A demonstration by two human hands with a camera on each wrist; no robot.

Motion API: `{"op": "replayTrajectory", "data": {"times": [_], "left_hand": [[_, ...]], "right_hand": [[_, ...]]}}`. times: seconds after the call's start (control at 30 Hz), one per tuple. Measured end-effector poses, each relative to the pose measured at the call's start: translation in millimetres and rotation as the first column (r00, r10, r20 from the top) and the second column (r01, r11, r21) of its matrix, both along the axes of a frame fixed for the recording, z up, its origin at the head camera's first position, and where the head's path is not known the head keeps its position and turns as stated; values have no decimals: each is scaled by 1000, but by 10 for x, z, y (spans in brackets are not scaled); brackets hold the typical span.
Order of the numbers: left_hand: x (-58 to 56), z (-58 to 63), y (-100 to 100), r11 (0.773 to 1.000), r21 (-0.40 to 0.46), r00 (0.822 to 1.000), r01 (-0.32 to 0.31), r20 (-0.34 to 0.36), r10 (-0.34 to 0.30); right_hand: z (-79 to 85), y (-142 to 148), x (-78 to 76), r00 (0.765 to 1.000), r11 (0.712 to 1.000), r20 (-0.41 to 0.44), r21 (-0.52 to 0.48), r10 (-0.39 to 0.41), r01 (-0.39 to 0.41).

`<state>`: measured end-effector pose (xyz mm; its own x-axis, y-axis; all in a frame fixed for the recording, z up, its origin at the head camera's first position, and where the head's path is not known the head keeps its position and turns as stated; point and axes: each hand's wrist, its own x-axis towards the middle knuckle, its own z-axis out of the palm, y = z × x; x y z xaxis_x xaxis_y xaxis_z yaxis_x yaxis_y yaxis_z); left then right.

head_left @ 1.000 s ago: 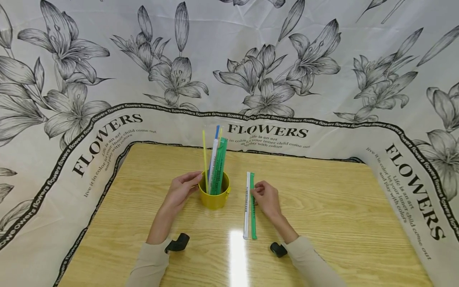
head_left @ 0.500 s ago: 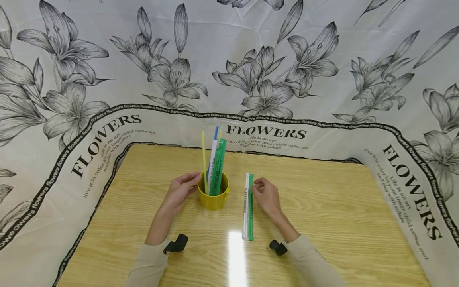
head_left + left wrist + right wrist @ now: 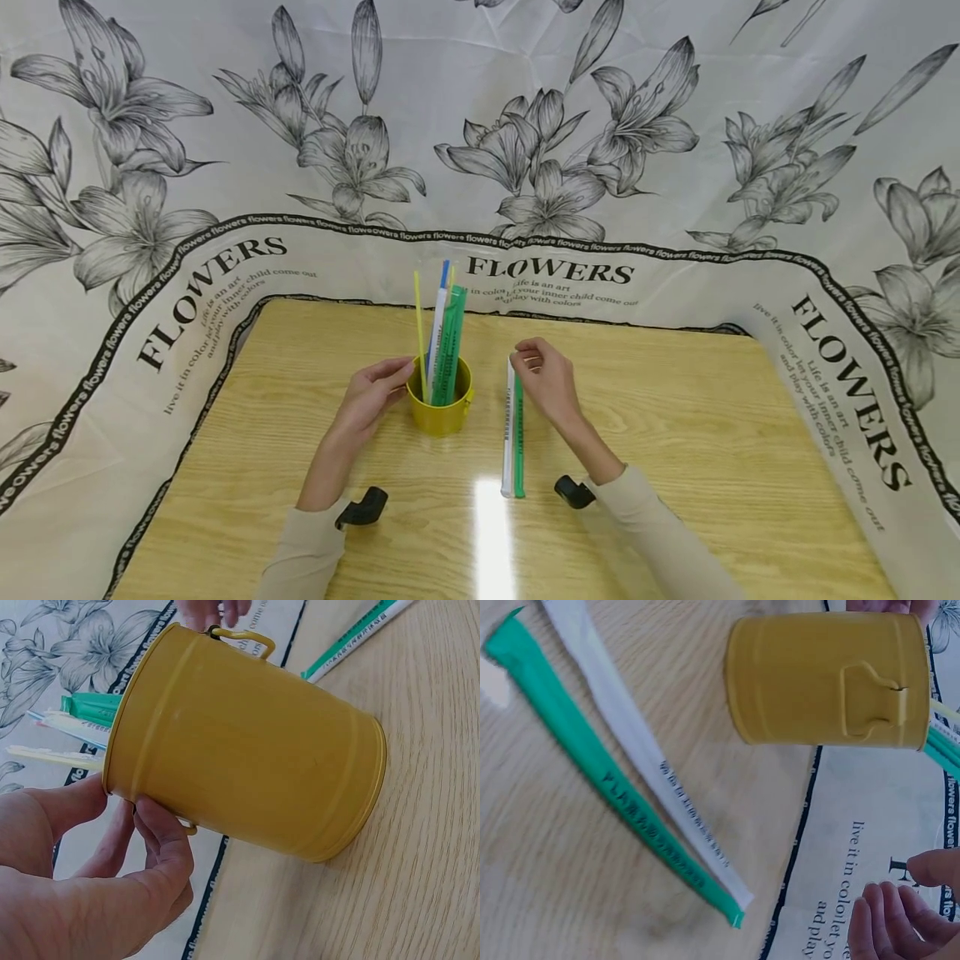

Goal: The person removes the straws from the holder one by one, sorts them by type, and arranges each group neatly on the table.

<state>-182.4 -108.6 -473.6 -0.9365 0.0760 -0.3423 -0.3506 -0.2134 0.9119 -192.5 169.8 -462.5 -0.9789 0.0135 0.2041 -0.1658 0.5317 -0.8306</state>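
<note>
A small yellow metal bucket [image 3: 439, 422] stands on the table. My left hand [image 3: 365, 402] holds it at the rim; the left wrist view shows thumb and fingers pinching near the handle on that side. Several straws rise out of the bucket: a yellow straw [image 3: 419, 321], a white-wrapped one [image 3: 438, 337] with blue behind it, and green-wrapped straws [image 3: 452, 350]. To the bucket's right, a white-wrapped straw [image 3: 507, 442] and a green-wrapped straw [image 3: 615, 780] lie side by side. My right hand [image 3: 549, 382] hovers at their far ends, fingers loosely bent, gripping nothing.
The wooden table [image 3: 675, 417] has a bright light reflection near its front. A white cloth [image 3: 555, 275] with flower prints and lettering borders its back and sides. Black wrist mounts [image 3: 363, 507] stick out from both sleeves.
The green-wrapped straw has shifted left against the white one. My right hand has slid away from it toward the straws' far ends. My left hand keeps its hold on the bucket.
</note>
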Motion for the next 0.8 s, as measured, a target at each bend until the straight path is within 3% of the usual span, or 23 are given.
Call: {"op": "replayTrajectory", "data": {"times": [0.37,0.8], "left_hand": [[-20,-18,-36,1000,2,1000,17,-22,-16],[-4,-10,-34,1000,3,1000,12,-7,-12]], "right_hand": [[184,-267,-96,996,994,-79,-96,35,-42],[197,-573,-131,988,970,-113,-207,109,-131]]}}
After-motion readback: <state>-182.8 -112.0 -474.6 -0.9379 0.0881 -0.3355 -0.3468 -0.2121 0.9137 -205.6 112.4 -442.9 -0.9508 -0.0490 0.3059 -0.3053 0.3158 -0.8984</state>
